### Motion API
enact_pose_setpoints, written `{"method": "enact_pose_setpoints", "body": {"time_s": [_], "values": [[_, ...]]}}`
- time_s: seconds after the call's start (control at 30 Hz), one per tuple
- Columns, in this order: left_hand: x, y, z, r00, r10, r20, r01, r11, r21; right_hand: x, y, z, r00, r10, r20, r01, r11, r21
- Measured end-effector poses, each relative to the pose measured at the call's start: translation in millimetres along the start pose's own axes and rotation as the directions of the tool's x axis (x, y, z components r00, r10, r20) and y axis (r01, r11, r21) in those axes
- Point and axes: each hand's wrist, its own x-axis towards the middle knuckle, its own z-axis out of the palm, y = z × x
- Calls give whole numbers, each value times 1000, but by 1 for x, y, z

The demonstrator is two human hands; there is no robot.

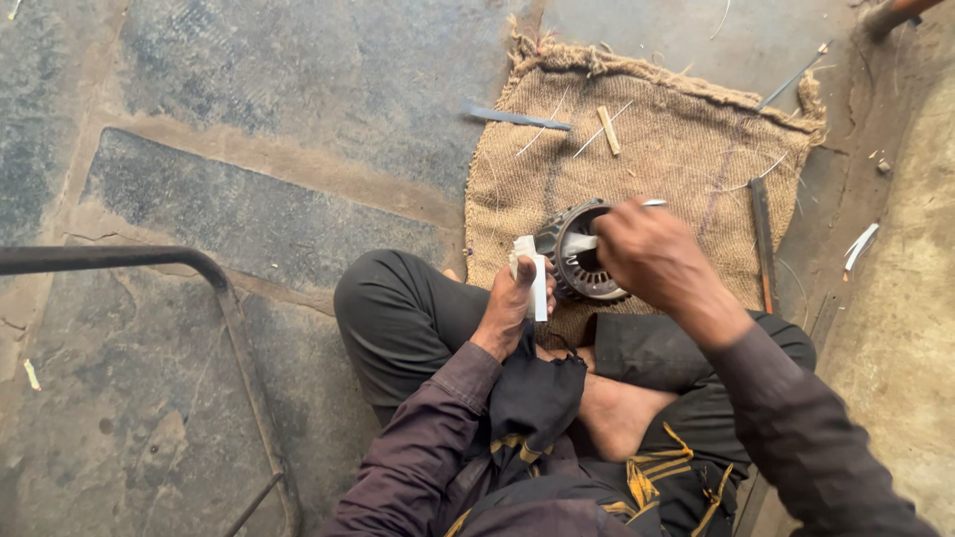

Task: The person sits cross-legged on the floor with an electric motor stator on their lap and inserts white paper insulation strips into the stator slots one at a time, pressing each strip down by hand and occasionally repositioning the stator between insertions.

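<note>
Near frame centre, the left hand (512, 298) pinches white paper strips (538, 278) beside a round grey metal motor stator (582, 254). The right hand (652, 254), fingers closed, pushes one white strip (580, 243) into its bore; seemingly midway, strips remain unplaced.

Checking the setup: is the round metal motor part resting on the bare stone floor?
No, the round metal part sits on the burlap sack, held between the left hand and right hand.

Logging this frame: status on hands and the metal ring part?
Left hand grips white strips. Right hand holds a white strip over the metal ring. Ring sits on burlap mat. Nothing blocking.
</note>
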Motion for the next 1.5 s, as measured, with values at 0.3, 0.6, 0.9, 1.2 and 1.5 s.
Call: {"method": "enact_pose_setpoints", "body": {"time_s": [0.3, 0.6, 0.9, 1.2, 1.5], "values": [[-2, 5, 10, 994, 8, 111, 0, 997, -74, -64, -58, -16, 502, 865, 30, -469, 243, 849], [-1, -8, 1, 993, 47, 110, -48, 999, 7, -79, -129, 81, 422, 901, -102, -439, 302, 846], [1, -1, 4, 992, 37, 121, -14, 983, -182, -68, -128, 57, 768, 586, -259, -429, 771, 471], [-1, -3, 2, 999, 41, 7, -42, 999, 4, -35, -35, 59, 915, 385, -125, -332, 891, 311], [1, 5, 5, 999, -2, -48, 5, 999, 50, -15, 0, 81, 989, -7, 150, 19, 997, -80]]}}
